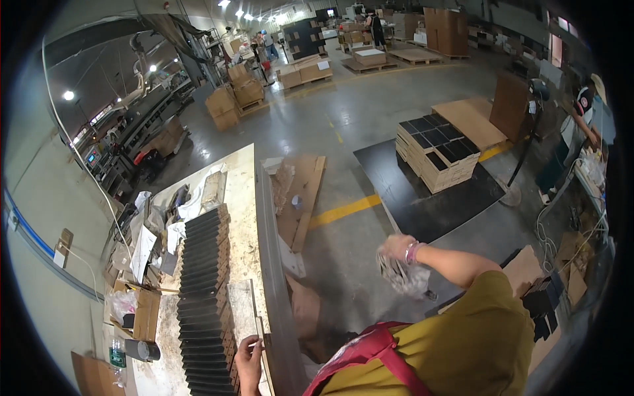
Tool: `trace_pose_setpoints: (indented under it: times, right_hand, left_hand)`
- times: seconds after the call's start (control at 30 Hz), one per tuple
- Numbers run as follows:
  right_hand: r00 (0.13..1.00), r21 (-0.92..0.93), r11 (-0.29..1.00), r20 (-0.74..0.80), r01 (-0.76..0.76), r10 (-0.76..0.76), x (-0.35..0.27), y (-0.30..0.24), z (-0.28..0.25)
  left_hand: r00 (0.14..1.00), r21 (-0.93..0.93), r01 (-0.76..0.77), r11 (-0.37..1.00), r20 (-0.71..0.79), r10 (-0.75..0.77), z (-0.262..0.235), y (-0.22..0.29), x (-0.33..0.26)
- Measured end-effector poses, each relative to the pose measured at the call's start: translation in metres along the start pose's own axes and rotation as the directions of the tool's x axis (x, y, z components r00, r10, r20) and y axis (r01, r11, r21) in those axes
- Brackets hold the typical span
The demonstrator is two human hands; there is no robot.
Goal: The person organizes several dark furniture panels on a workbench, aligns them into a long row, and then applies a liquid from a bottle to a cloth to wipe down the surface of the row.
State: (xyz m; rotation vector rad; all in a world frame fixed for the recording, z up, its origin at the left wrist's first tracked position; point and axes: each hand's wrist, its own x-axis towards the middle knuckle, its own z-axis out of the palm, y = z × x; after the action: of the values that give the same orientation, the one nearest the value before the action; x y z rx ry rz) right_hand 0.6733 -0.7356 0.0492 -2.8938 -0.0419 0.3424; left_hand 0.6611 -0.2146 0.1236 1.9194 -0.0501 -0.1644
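While left hand (pixel 248 360) rests on bench edge (pixel 267 343), right hand (pixel 398 249) outstretched — gripping crumpled rag (pixel 403 274).

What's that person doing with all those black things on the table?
A person in a mustard shirt and red apron strap stands at a long worn worktable. The left hand rests at the table's edge, beside a long overlapping row of flat black cardboard pieces. The right hand is stretched out over the concrete floor, holding a crumpled grey-white bundle; what it is cannot be told. A stacked pallet of black-topped cardboard boxes stands further off.
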Motion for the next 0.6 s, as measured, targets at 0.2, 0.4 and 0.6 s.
trace_pose_setpoints:
  times: [0.2, 0.4, 0.6]
  right_hand:
    - [0.922, 0.795, 0.515, 0.138, -0.321, 0.362, -0.003, -0.06, -0.045]
    - [0.979, 0.934, 0.348, -0.005, 0.077, -0.203, -0.006, -0.133, -0.051]
    - [0.911, 0.962, -0.093, 0.211, -0.259, -0.354, -0.001, -0.138, -0.053]
  left_hand:
    - [0.986, -0.098, 0.021, 0.995, 0.165, -0.005, 0.083, -0.017, 0.011]
    - [0.972, 0.053, -0.193, 0.98, 0.147, 0.184, 0.156, -0.036, 0.02]
    - [0.999, -0.19, -0.015, 0.982, -0.043, 0.007, 0.142, -0.03, 0.046]
